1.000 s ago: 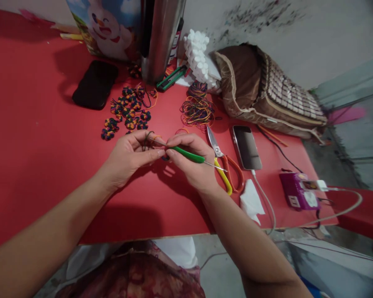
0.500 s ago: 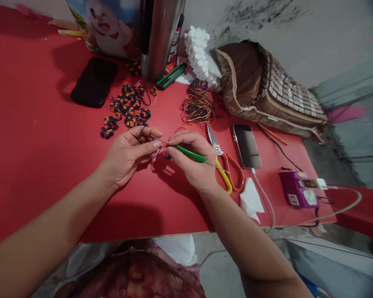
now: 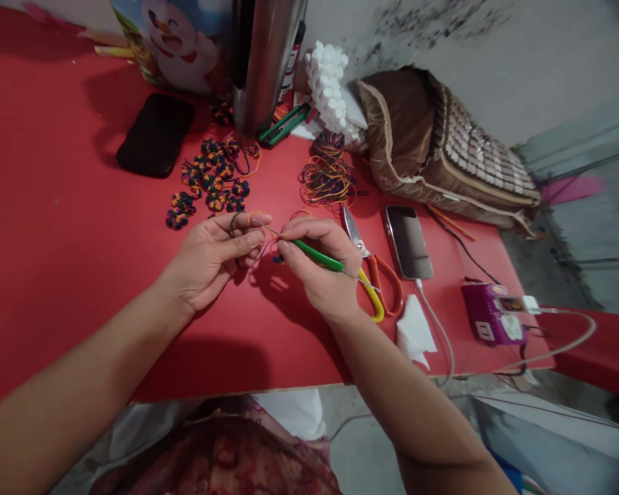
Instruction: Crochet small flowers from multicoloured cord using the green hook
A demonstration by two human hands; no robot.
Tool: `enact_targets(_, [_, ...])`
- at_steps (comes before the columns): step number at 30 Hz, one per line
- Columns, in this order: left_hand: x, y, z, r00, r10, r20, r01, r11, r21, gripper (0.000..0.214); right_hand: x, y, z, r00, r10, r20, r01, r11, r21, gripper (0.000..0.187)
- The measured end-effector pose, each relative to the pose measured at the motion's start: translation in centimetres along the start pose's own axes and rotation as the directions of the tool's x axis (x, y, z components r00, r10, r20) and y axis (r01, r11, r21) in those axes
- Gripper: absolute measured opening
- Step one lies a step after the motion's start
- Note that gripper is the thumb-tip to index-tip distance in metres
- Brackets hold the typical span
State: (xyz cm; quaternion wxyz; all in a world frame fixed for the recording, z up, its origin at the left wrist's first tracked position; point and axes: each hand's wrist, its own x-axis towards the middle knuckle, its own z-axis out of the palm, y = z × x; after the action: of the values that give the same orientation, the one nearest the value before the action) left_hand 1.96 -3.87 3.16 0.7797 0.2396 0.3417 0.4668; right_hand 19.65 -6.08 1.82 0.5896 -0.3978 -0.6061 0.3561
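Observation:
My right hand (image 3: 322, 265) is closed on a green-handled crochet hook (image 3: 317, 255), its thin metal tip pointing left toward my other hand. My left hand (image 3: 219, 254) has its fingers curled, with thread (image 3: 251, 217) in orange and dark green looped round the index finger. Strands run between the two hands just below the hook tip. A small dark bit of work hangs near the right fingertips, mostly hidden. Beyond the left hand lies a cluster of crocheted flowers (image 3: 214, 177) in dark and orange thread. Farther right rests a loose pile of multicoloured thread (image 3: 328, 182).
Scissors (image 3: 374, 275) with red and yellow handles lie beside my right hand. Past them are a phone (image 3: 408, 240) on a white cable, crumpled tissue (image 3: 415, 332) and a purple power box (image 3: 490, 313). A black case (image 3: 155, 135), metal cylinder (image 3: 265, 65), green cutter (image 3: 285, 126) and brown cushion (image 3: 443, 144) stand behind.
The hook tip has shifted slightly left and up by the left index finger, and the fingertips of my two hands are a little farther apart. Other things stay in place.

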Motion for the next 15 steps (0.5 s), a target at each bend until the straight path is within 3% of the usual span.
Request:
enact_targets(8, [-0.32, 0.34, 0.25, 0.999, -0.028, 0.025, 0.03, 0.995, -0.09, 0.032, -0.07, -0.24, -0.01, 0.999, -0.024, -0.024, 0.024, 1.0, -0.019, 0.007])
enact_targets(15, [-0.36, 0.42, 0.45, 1.0, -0.004, 0.022, 0.004, 1.0, 0.01, 0.035, -0.25, 0.51, -0.44, 0.996, 0.05, -0.077, -0.049, 0.999, 0.009, 0.011])
